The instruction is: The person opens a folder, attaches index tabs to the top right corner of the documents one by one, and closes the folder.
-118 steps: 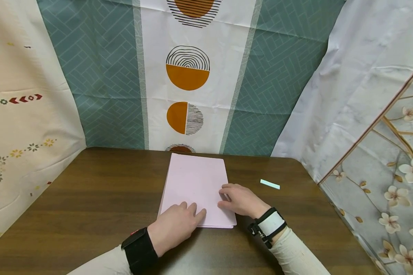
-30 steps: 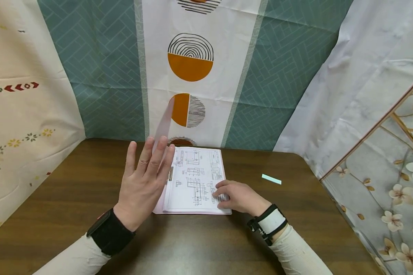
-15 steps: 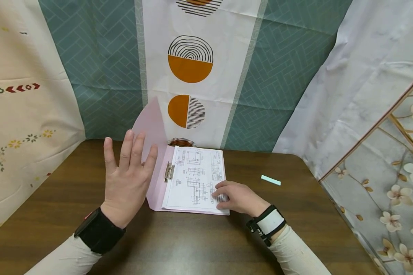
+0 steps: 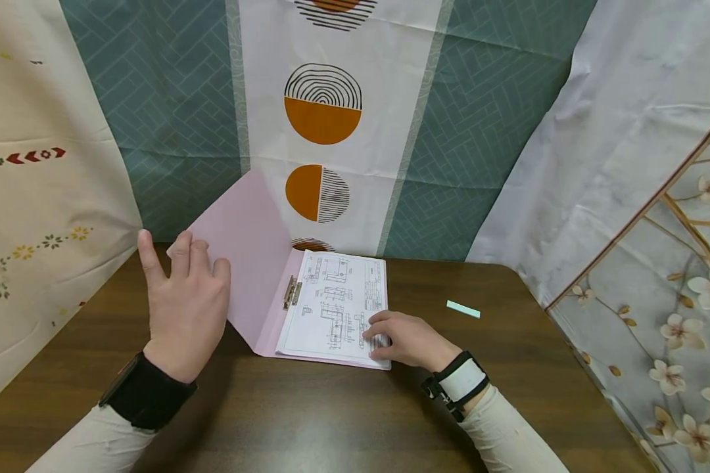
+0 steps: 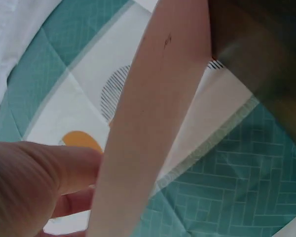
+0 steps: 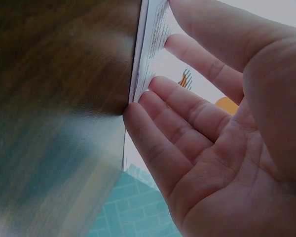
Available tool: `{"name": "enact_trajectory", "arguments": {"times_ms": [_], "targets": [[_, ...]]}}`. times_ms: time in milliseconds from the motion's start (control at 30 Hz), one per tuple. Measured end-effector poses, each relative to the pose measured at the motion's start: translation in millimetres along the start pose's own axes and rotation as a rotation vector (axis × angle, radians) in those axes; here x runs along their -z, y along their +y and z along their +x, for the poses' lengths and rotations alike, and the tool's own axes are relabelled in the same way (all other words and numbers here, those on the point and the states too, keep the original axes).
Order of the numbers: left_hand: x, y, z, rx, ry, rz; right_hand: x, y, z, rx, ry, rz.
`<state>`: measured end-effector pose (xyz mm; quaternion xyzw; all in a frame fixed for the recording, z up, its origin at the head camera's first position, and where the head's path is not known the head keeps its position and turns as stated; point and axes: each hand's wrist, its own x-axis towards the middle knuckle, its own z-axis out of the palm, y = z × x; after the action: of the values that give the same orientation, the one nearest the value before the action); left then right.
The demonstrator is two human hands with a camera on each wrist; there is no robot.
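A pink file folder [image 4: 245,246] lies spread on the brown table, its cover raised and leaning left. White sheets printed with technical drawings [image 4: 331,305] lie inside, beside a metal clip [image 4: 292,292] near the spine. My left hand [image 4: 186,299] is at the raised cover, fingers slightly bent; in the left wrist view the thumb [image 5: 76,168] meets the cover's edge, and the fingertips are hidden behind it. The right hand [image 4: 411,340] rests its fingertips on the sheets' lower right part. In the right wrist view its fingers [image 6: 187,106] touch the page edge, loosely bent.
A small light-blue strip [image 4: 463,309] lies on the table [image 4: 307,420] to the right of the folder. Patterned cloths hang behind the table [image 4: 171,105] and along both sides.
The folder, closed at first, now has its cover swung up and leftward. My left hand has moved left with the cover, and its spread fingers have bent. The right hand stays almost still.
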<state>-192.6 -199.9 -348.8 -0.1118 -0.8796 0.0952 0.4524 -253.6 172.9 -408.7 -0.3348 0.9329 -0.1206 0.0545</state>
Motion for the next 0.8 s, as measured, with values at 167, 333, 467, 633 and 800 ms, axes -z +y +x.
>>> {"name": "enact_trajectory", "arguments": {"times_ms": [167, 333, 467, 633, 800], "targets": [[-12.8, 6.9, -11.2, -0.026, -0.127, -0.093, 0, 0, 1, 0.004, -0.003, -0.005], [-26.9, 23.8, -20.4, -0.033, -0.257, -0.138, 0, 1, 1, 0.007, 0.000, -0.001], [-32.7, 36.2, -25.9, -0.035, -0.382, -0.145, 0, 1, 0, 0.008, 0.002, 0.002], [-33.3, 46.2, -30.7, -0.013, -0.524, -0.203, -1, 2, -1, 0.004, 0.003, -0.001], [-34.7, 49.7, -34.1, 0.017, -0.605, -0.266, -1, 1, 1, 0.009, 0.002, -0.019]]}}
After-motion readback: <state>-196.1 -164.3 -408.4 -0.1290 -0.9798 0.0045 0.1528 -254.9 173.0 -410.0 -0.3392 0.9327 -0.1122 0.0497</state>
